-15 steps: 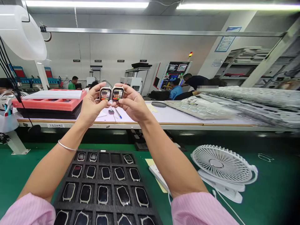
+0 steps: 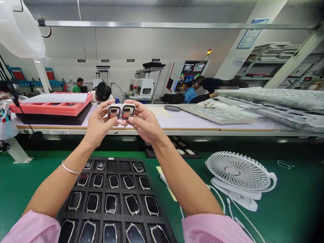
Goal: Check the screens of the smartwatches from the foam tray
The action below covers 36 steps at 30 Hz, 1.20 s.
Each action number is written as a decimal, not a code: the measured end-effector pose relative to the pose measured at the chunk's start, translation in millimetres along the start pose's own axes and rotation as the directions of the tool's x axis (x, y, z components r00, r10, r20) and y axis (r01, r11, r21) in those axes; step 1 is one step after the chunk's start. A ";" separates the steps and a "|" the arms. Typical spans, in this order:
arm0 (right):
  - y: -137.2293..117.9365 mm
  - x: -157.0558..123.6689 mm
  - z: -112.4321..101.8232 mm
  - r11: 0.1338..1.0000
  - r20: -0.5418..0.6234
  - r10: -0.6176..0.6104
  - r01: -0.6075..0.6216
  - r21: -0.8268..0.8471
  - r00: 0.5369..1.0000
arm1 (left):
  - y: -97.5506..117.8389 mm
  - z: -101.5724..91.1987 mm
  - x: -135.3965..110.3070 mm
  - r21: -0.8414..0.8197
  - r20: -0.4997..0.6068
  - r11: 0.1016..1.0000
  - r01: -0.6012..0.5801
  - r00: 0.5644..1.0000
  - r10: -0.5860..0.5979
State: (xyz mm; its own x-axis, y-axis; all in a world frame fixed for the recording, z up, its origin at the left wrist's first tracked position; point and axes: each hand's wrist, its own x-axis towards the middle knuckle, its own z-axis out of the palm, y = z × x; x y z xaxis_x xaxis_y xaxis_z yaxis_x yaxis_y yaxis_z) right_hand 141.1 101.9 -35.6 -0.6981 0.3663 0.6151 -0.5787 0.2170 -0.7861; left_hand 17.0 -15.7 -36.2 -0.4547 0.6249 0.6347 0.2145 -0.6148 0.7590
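Note:
Side by side at arm's length are two smartwatch bodies without straps, their lit screens facing me with a picture on each. My left hand (image 2: 99, 122) pinches the left smartwatch (image 2: 114, 112) between thumb and fingers. The right smartwatch (image 2: 128, 111) is gripped the same way by my right hand (image 2: 144, 120). Their inner edges are nearly touching; I cannot tell if they meet. Below my forearms lies a black foam tray (image 2: 118, 190) with rows of dark-screened watch bodies in its pockets. Two pockets in its far row hold no watch.
A white clip fan (image 2: 238, 172) with cables stands right on the green bench (image 2: 286, 199). On the raised shelf (image 2: 174, 123) sit a red foam tray (image 2: 50, 107) and stacked clear plastic trays (image 2: 283, 101). A lamp arm (image 2: 19, 153) rises at left. Co-workers sit beyond.
Both hands, still holding the smartwatches, appear slightly lower against the background. The view has shifted a little, and a co-worker's head behind my left hand shows more.

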 end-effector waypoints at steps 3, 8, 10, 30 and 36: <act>35.6 -37.7 5.3 0.988 -0.031 0.141 -0.139 0.066 0.990 | -22.5 -11.2 -39.6 0.001 0.004 0.982 0.190 0.982 -0.190; 88.2 -94.6 15.9 0.940 -0.053 0.306 -0.293 0.176 0.950 | -52.8 -28.8 -96.4 0.017 -0.016 0.898 0.440 0.898 -0.439; 99.3 -106.8 18.3 0.918 -0.072 0.358 -0.337 0.208 0.931 | -60.3 -32.4 -107.6 0.019 -0.017 0.872 0.488 0.873 -0.488; 124.3 -119.5 11.5 0.836 -0.102 0.526 -0.492 0.243 0.844 | -90.2 -38.4 -116.5 0.059 -0.055 0.779 0.624 0.781 -0.622; 129.5 -122.3 6.1 0.840 -0.067 0.507 -0.475 0.261 0.859 | -94.4 -38.8 -118.9 0.035 -0.034 0.763 0.646 0.764 -0.645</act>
State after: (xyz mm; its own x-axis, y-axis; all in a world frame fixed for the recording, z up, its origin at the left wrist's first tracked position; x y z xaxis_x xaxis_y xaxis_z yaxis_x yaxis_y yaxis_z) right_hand 149.0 79.7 -212.3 -0.8649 0.4859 0.1261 -0.2645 -0.2276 -0.9371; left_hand 17.3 -50.6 -189.0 -0.5152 0.8570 -0.0097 -0.0996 -0.0486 0.9938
